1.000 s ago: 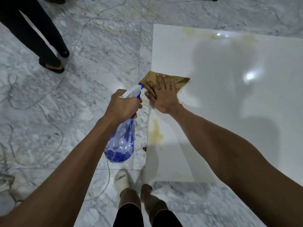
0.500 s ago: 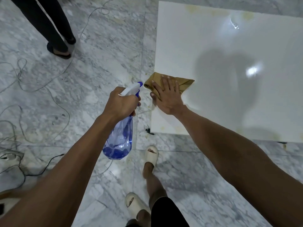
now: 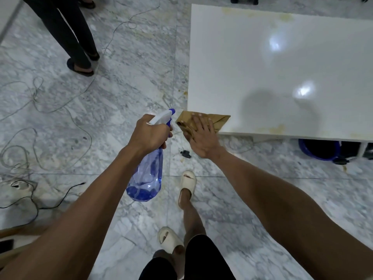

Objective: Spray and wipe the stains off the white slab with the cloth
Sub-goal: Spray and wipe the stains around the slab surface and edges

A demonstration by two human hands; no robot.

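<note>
A: We log the cloth (image 3: 219,121) first: tan, folded, lying at the near left corner of the white slab (image 3: 282,67), one end drooping past the edge.

B: Our right hand (image 3: 201,136) lies flat on it, fingers straight and together, pressing down. No pinch that we can see.

A: Handling, as we judge it: soft, limp, light. It will bunch under an uneven push, so we keep the palm broad over the folded middle rather than take it by a loose corner.

B: The slab looks glossy, so likely slick where sprayed; the cloth should glide, but could slide off this corner.

A: Our left hand (image 3: 150,134) is wrapped round the neck of the spray bottle (image 3: 146,178), nozzle towards the cloth. Clear blue body, a little liquid at the bottom, so we expect it to be light; the neck is the sensible hold.

B: Stains (image 3: 270,129) remaining: yellowish smears along the near edge and more along the far edge.

A: Surroundings: marble floor (image 3: 131,67), loose cables (image 3: 40,102), another person's legs (image 3: 70,37) at upper left.
</note>
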